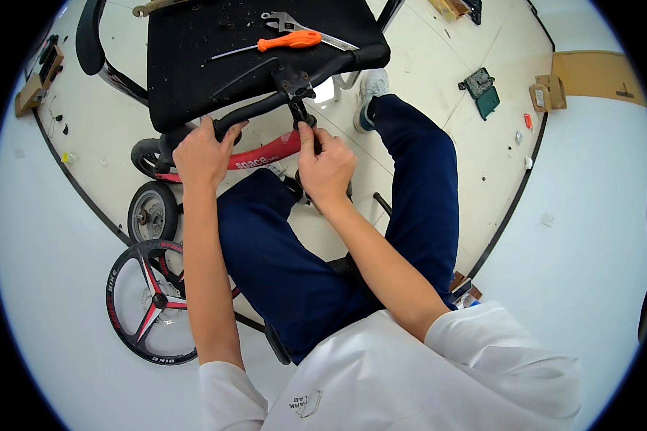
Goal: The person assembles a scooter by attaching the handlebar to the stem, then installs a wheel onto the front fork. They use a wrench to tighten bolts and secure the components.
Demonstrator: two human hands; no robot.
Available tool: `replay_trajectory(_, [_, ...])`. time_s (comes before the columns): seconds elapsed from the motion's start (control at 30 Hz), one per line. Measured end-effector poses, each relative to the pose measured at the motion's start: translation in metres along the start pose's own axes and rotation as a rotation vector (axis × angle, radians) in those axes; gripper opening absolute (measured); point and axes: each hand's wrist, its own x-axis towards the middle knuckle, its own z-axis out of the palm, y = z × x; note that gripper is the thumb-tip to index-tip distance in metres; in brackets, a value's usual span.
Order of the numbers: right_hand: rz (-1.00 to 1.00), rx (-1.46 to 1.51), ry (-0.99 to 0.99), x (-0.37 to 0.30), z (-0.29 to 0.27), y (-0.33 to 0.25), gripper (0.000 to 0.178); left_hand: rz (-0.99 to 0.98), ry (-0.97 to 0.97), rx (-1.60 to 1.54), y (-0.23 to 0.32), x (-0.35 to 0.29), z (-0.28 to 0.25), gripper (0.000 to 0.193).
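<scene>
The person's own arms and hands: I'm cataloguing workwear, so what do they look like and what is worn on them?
The left hand and right hand are ungloved, with no watch or bracelet visible. Both forearms are bare up to short white fabric sleeves, left and right, which show no markings.

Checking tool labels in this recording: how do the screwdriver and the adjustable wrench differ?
The screwdriver has an orange handle; the wrench is silvery metal. The screwdriver tapers to a thin shaft pointing picture-left, while the wrench has a broad head at its picture-left end. Both lie on the black seat.
</scene>
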Motion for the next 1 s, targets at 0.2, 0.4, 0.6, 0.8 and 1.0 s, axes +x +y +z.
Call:
replay_trajectory(0.2, [-0.067, 0.268, -0.217, 0.028, -0.002, -0.005, 0.028, -0.003, -0.072, 0.014, 0.000, 0.011, -0.012, 0.060])
replay_trajectory(0.4, [-0.044, 0.346, -0.414, 0.034, -0.015, -0.001, 0.018, 0.010, -0.110, -0.035, -0.001, 0.010, -0.015, 0.055])
replay_trajectory(0.6, [-0.081, 0.414, -0.451, 0.037, -0.006, 0.003, 0.023, 0.011, -0.074, -0.057, -0.004, 0.015, -0.008, 0.054])
replay_trajectory(0.8, [-0.029, 0.458, -0.505, 0.035, 0.005, 0.009, 0.037, 0.040, -0.059, -0.055, -0.014, 0.017, 0.000, 0.056])
replay_trajectory(1.0, [0.452, 0.718, -0.722, 0.046, -0.002, 0.015, 0.043, 0.017, -0.095, -0.061, -0.010, 0.020, -0.001, 0.058])
